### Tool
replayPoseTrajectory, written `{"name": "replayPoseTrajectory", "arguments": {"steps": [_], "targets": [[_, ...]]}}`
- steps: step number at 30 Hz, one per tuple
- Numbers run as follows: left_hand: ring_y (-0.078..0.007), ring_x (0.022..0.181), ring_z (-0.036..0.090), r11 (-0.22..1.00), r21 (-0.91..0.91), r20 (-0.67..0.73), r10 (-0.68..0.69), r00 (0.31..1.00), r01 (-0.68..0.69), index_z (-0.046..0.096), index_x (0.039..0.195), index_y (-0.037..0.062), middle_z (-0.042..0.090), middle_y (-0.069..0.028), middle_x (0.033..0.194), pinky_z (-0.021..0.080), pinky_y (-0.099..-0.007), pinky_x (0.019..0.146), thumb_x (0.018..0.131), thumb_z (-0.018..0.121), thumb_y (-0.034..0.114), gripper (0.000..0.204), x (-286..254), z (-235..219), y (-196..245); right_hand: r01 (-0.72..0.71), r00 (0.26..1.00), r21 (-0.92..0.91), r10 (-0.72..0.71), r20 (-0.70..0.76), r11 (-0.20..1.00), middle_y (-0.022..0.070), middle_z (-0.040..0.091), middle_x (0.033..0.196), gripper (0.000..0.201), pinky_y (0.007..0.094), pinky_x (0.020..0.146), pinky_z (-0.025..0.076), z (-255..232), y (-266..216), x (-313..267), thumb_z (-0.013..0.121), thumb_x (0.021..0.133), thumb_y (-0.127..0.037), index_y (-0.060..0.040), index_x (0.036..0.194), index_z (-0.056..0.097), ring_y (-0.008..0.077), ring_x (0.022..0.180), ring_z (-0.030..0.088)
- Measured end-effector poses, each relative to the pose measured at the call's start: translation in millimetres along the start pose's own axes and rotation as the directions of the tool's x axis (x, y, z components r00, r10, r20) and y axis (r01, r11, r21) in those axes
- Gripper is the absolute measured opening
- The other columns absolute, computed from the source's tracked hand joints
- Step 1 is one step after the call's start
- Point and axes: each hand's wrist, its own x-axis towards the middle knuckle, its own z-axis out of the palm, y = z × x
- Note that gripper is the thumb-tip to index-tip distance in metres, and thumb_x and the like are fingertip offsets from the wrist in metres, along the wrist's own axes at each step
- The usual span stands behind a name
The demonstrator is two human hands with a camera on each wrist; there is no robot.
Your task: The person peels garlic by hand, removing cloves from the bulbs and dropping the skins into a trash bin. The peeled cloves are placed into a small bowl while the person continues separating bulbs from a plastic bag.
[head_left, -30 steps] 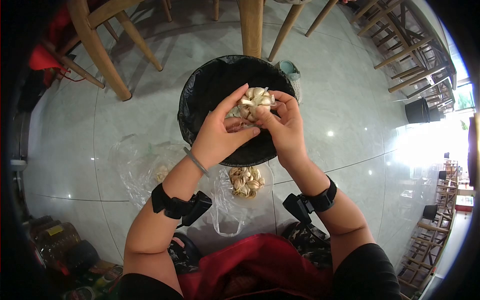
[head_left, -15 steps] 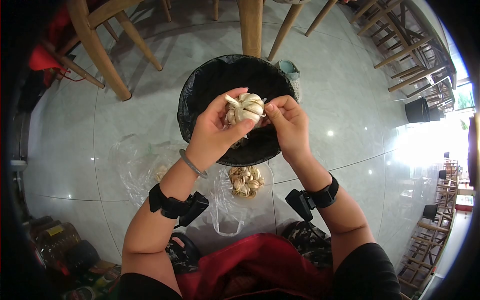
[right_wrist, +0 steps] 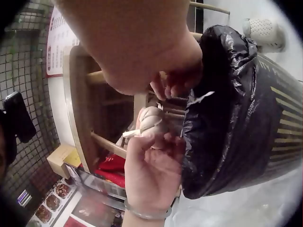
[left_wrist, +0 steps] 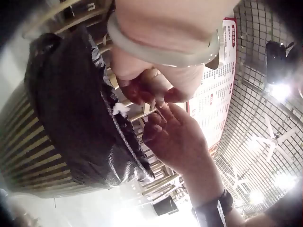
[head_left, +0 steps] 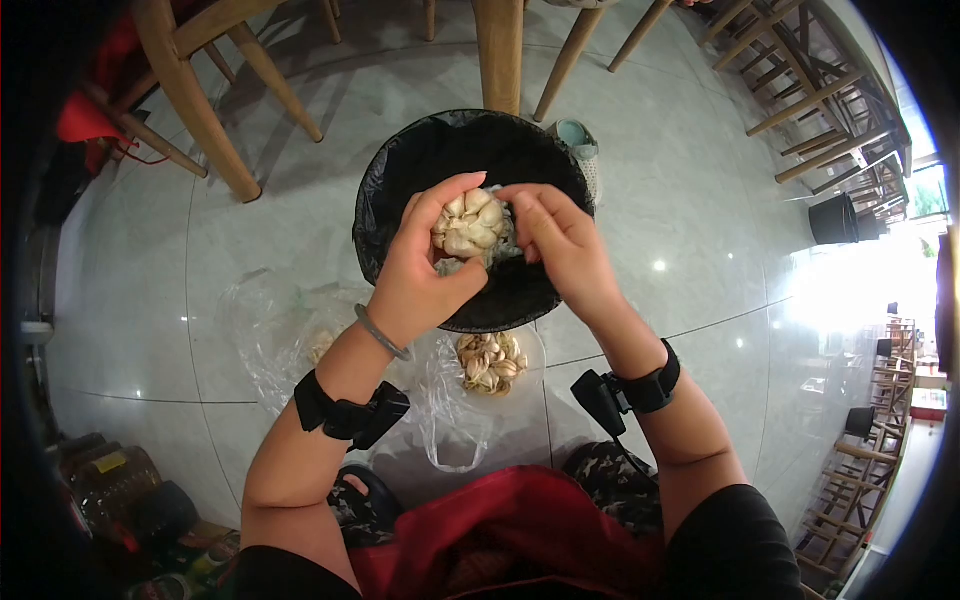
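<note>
In the head view my left hand (head_left: 425, 275) grips a whitish garlic bulb (head_left: 470, 225) above a round bin lined with a black bag (head_left: 400, 150). The right hand (head_left: 565, 245) is just right of the bulb, fingers curled and thumb near the index finger; no held piece is clear. Pale papery skin (head_left: 507, 235) shows between bulb and right hand. The right wrist view shows the left hand (right_wrist: 154, 175) round the bulb (right_wrist: 152, 120), its stem sideways, and a loose white flake (right_wrist: 203, 97) by the bag's edge.
Loose garlic cloves (head_left: 492, 363) lie in a clear bag near the bin. Another clear plastic bag (head_left: 270, 335) is to their left. A perforated holder (head_left: 590, 165) stands behind the bin at right. Wooden chair legs (head_left: 215, 130) rise beyond, and bottles (head_left: 115, 480) stand lower left.
The bulb has moved left and turned in my left hand; its stem no longer shows in the head view. The right fingertips have moved slightly left and up, and loose skin shows beside them.
</note>
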Motion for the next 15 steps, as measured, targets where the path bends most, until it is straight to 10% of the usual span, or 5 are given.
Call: {"name": "replayPoseTrajectory", "arguments": {"steps": [15], "targets": [[-0.0097,0.101,0.052,0.995,0.079,0.135,-0.075,0.988,0.064,0.04,0.131,0.0071,0.051,-0.005,0.118,0.046,-0.024,0.084,0.076,0.064,-0.003,0.062,-3.2,12.3,17.2,0.096,0.985,-0.066,-0.085,0.152,0.993,0.0125,0.066,0.084,0.029,0.027,0.064,0.049,5.7,6.8,-12.3,0.059,0.089,-0.023,-0.0015,0.099,0.042,0.014,0.076,0.063]]}}
